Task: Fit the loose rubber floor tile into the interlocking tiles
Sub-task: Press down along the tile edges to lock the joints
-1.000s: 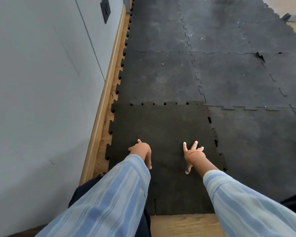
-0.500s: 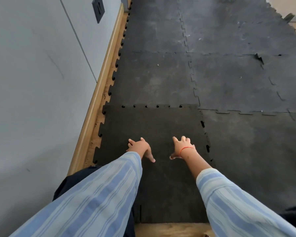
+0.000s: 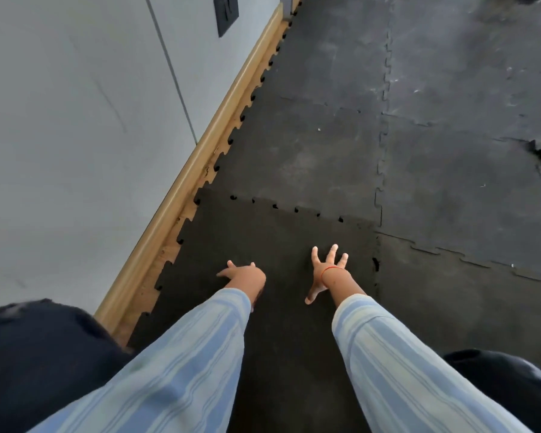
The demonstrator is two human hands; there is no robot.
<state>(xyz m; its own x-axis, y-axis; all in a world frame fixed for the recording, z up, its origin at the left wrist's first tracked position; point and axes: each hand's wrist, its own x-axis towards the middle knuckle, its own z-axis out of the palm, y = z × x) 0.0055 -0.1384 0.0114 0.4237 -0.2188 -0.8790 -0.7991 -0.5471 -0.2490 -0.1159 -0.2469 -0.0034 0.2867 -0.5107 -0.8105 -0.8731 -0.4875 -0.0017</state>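
A person in blue-striped sleeves presses both hands flat on the loose rubber floor tile [image 3: 281, 245] at lower centre of the frame. The left hand [image 3: 242, 276] and right hand [image 3: 327, 270] grasp nothing, their fingers [image 3: 333, 250] spread and released against the rubber. The tile's upper and right edges meet the interlocking tiles [image 3: 325, 135], small gaps showing along the seams; its left edge lies beside the wooden skirting board [image 3: 181, 189] under a grey wall [image 3: 75, 120].

Left hand [image 3: 242, 275] flat; right hand [image 3: 327, 267] splayed
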